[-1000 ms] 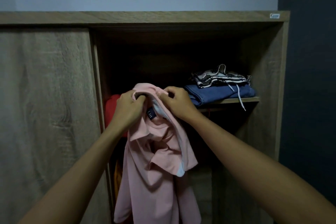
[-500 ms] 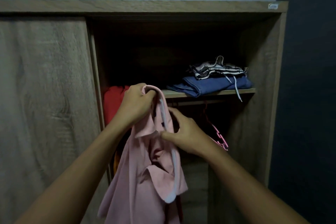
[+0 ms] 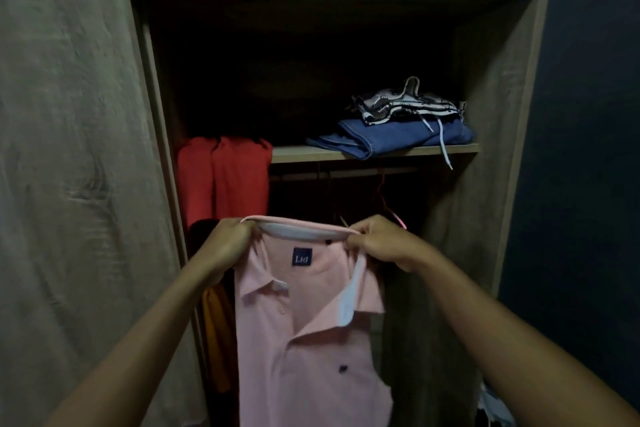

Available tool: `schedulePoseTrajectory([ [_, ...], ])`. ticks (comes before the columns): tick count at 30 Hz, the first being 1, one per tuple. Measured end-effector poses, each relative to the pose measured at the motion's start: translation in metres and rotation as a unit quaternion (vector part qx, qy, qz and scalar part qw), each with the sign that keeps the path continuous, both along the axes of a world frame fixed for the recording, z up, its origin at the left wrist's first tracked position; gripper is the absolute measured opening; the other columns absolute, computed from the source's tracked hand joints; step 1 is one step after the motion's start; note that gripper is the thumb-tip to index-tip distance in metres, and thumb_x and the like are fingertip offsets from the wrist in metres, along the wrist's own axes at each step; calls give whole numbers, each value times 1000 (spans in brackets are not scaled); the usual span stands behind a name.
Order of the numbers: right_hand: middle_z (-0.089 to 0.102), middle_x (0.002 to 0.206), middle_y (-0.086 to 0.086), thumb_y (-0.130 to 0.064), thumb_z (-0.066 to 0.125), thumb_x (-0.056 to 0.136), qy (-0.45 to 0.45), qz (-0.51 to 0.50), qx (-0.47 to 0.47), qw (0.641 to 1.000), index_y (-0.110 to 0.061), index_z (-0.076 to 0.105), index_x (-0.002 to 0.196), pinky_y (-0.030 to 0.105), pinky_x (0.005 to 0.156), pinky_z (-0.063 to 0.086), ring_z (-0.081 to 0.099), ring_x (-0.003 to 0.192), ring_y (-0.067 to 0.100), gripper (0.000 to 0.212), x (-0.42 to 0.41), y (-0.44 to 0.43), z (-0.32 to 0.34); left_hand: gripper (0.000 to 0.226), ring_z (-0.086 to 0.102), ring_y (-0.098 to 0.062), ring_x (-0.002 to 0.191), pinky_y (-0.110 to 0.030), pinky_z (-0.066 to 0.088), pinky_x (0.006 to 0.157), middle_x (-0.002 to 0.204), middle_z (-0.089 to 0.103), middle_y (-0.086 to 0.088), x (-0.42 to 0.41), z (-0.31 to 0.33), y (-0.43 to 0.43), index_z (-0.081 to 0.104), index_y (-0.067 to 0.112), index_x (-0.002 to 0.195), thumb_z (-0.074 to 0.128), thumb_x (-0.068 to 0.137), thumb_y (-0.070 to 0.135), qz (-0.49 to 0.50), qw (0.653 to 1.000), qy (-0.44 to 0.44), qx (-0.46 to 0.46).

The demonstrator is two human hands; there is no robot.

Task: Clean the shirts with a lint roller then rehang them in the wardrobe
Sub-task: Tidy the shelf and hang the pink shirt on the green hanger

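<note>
A pink polo shirt [image 3: 304,340] with a dark blue neck label hangs from both my hands in front of the open wardrobe [image 3: 498,114]. My left hand [image 3: 227,244] pinches the left end of its collar. My right hand [image 3: 382,243] grips the right end, so the collar is stretched flat between them. The shirt's front faces me and its body drops out of the bottom of the view. No lint roller is in sight.
A red garment [image 3: 225,180] hangs at the left of the rail, with an orange one [image 3: 216,333] below it. A pink hanger [image 3: 398,217] shows behind my right hand. Folded blue and patterned clothes [image 3: 398,128] lie on the shelf. The sliding door [image 3: 69,184] covers the left half.
The shirt has come down from shelf height. My hands moved apart to the two collar ends, spreading the bunched shirt open. The view tilted downward.
</note>
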State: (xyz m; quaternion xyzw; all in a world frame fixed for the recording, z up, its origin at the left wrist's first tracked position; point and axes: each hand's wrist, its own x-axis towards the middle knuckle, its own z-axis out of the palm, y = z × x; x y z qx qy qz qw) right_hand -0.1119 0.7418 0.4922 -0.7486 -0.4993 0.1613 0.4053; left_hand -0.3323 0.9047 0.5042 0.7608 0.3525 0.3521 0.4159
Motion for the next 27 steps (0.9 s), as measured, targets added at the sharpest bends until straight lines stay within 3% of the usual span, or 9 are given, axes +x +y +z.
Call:
schedulePoseTrajectory([
  [2,66,65,-11,-30,69,90,88,56,-38,994,-13,76,99,22,56,42,53,58,5,20,9,2,-13,29,62,-26,74,-39,47,70,73,72,-6,9,-7,-2,75,13,73,52,89,18,-14,1000,-11,-19],
  [4,70,69,-9,-42,69,89,160,45,-2,986,-14,75,96,29,62,45,61,61,7,30,21,11,-24,35,60,-23,70,-38,44,68,66,68,-3,19,-10,-6,71,16,64,49,91,21,-19,1000,-11,-19],
  [7,64,65,-1,-38,75,86,85,-81,93,989,-10,74,80,30,66,44,58,60,11,28,43,37,-38,38,69,-20,77,-37,53,73,75,75,-2,39,-11,-5,75,25,71,43,91,27,-42,999,3,0],
  [10,61,70,-1,-29,79,82,13,-180,130,975,-8,72,89,26,67,45,58,68,13,23,62,65,-48,47,72,-34,93,-52,59,85,95,77,-13,56,-14,2,76,15,89,48,75,50,-35,999,6,-31],
  [12,64,87,4,-31,80,80,-19,-208,120,970,-11,69,99,30,74,51,62,82,19,30,74,83,-52,61,70,-37,91,-54,57,81,91,75,-17,65,-16,2,73,6,86,40,70,55,-35,999,21,3],
  [15,62,119,15,-40,77,81,-92,-240,50,965,-9,65,117,39,90,53,61,110,32,49,89,106,-56,60,67,-32,77,-54,53,76,87,72,-21,74,-15,-3,69,1,81,36,71,51,-24,998,19,47],
  [19,62,127,19,-42,68,88,-129,-216,-45,967,-5,63,124,38,92,51,60,117,36,52,103,128,-56,64,66,-39,76,-57,52,75,86,68,-27,80,-19,4,66,-4,85,36,75,51,-10,998,12,56],
  [23,55,141,19,-41,46,101,-144,-166,-107,970,-7,54,137,37,102,43,52,128,37,50,106,145,-51,66,66,-42,85,-58,52,73,87,69,-26,83,-22,5,67,-4,87,37,76,53,6,997,15,69],
  [27,49,144,20,-38,40,103,-100,-150,-124,976,-7,47,141,40,105,42,50,130,38,49,106,157,-46,66,67,-38,86,-56,54,75,87,72,-21,84,-22,0,69,-1,86,36,74,54,9,997,25,76],
])
